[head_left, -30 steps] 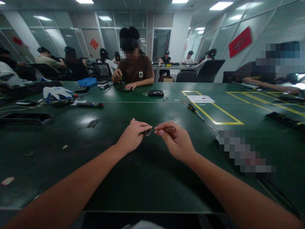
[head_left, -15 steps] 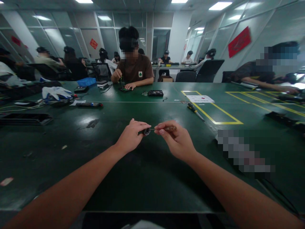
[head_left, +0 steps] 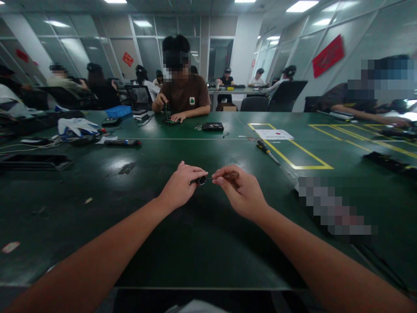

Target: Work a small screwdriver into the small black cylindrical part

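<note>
My left hand [head_left: 178,184] is closed around a small dark cylindrical part [head_left: 202,180], its round, shiny-rimmed end turned to the right. Fingers cover most of that part, so I cannot make out its kind. My right hand [head_left: 243,189] grips a small screwdriver with a translucent brown handle [head_left: 233,175]. Its thin shaft points left at the part's round end; whether the tip touches cannot be told. Both hands are over the middle of the green table [head_left: 202,243].
Beyond my hands lie a yellow-black screwdriver [head_left: 267,151], a paper sheet [head_left: 274,134], a dark box-shaped device [head_left: 213,126] and a pen-like tool [head_left: 122,143]. White gloves [head_left: 77,127] and a blue bin [head_left: 117,111] are left. A blurred-out block [head_left: 332,206] lies right. A person [head_left: 184,95] works opposite.
The screwdriver's handle has turned slightly in my right fingers, and its shaft shows less length. The small part in my left hand has shifted slightly right.
</note>
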Demonstrator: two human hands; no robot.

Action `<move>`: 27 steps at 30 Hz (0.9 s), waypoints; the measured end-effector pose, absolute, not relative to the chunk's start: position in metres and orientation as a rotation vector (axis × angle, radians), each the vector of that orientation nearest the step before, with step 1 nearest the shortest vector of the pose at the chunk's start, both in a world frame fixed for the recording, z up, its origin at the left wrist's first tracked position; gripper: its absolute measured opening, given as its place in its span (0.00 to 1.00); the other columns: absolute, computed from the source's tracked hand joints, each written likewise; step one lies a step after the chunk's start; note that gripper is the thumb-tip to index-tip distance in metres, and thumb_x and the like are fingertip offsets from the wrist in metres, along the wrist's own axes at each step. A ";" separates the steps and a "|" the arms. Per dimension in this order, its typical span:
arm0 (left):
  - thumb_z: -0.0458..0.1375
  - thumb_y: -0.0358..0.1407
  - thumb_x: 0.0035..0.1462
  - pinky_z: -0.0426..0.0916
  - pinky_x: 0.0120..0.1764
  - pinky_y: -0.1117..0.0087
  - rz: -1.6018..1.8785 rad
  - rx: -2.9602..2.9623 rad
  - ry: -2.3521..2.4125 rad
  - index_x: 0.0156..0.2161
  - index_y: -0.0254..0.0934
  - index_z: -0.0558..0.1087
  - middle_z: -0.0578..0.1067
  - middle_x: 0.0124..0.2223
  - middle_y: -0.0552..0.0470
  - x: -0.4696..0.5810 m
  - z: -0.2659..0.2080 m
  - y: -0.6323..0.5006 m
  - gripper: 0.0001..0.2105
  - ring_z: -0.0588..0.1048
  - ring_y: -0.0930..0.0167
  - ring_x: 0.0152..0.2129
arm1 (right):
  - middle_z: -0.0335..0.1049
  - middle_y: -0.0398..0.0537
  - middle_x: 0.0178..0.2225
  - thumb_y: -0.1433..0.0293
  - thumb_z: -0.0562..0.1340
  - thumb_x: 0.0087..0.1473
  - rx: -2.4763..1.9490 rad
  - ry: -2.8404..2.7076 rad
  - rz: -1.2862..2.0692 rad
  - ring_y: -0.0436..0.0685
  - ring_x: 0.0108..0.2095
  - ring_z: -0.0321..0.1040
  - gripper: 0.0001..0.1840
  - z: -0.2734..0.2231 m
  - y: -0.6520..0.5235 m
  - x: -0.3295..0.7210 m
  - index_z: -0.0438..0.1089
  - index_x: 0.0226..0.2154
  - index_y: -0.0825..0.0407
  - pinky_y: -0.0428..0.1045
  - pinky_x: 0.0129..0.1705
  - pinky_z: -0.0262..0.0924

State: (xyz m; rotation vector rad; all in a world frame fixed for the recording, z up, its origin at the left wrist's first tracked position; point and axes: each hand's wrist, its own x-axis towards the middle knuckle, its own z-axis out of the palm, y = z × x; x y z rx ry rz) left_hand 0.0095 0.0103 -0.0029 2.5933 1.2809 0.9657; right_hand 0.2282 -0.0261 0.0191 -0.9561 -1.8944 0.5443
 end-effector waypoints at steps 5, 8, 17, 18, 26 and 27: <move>0.59 0.26 0.60 0.49 0.67 0.42 0.969 2.535 1.326 0.51 0.44 0.78 0.80 0.53 0.50 0.008 -0.003 0.011 0.17 0.76 0.64 0.51 | 0.79 0.49 0.38 0.67 0.60 0.64 -0.961 -1.851 0.541 0.58 0.38 0.78 0.05 0.018 -0.025 0.229 0.70 0.41 0.49 0.54 0.43 0.71; 0.61 0.27 0.59 0.49 0.66 0.42 0.967 2.513 1.339 0.51 0.44 0.78 0.80 0.53 0.51 0.007 -0.003 0.011 0.17 0.76 0.64 0.51 | 0.79 0.50 0.39 0.66 0.60 0.64 -0.952 -1.823 0.577 0.58 0.39 0.78 0.06 0.017 -0.025 0.229 0.70 0.42 0.49 0.55 0.44 0.72; 0.62 0.28 0.59 0.52 0.65 0.42 0.928 2.523 1.366 0.52 0.43 0.78 0.80 0.53 0.49 0.008 -0.001 0.011 0.17 0.76 0.62 0.51 | 0.79 0.49 0.39 0.68 0.62 0.63 -0.974 -1.910 0.569 0.58 0.39 0.78 0.06 0.017 -0.022 0.228 0.73 0.42 0.48 0.55 0.44 0.71; 0.62 0.29 0.58 0.53 0.65 0.42 0.914 2.519 1.380 0.52 0.42 0.78 0.80 0.53 0.49 0.007 -0.001 0.012 0.17 0.76 0.62 0.51 | 0.79 0.49 0.38 0.68 0.61 0.63 -0.998 -1.898 0.551 0.58 0.39 0.78 0.06 0.018 -0.022 0.229 0.73 0.42 0.49 0.54 0.43 0.71; 0.61 0.27 0.57 0.67 0.57 0.55 0.706 2.489 1.479 0.56 0.37 0.75 0.78 0.53 0.45 -0.004 -0.004 0.021 0.20 0.76 0.60 0.50 | 0.76 0.51 0.42 0.64 0.64 0.61 -1.034 -1.769 0.352 0.57 0.38 0.75 0.07 0.025 -0.022 0.228 0.76 0.40 0.48 0.53 0.40 0.70; 0.61 0.27 0.57 0.69 0.56 0.56 0.673 2.484 1.488 0.56 0.37 0.75 0.78 0.53 0.44 -0.007 -0.004 0.023 0.21 0.76 0.60 0.50 | 0.76 0.51 0.40 0.63 0.64 0.61 -1.064 -1.758 0.334 0.57 0.36 0.74 0.08 0.026 -0.021 0.228 0.77 0.40 0.48 0.53 0.38 0.69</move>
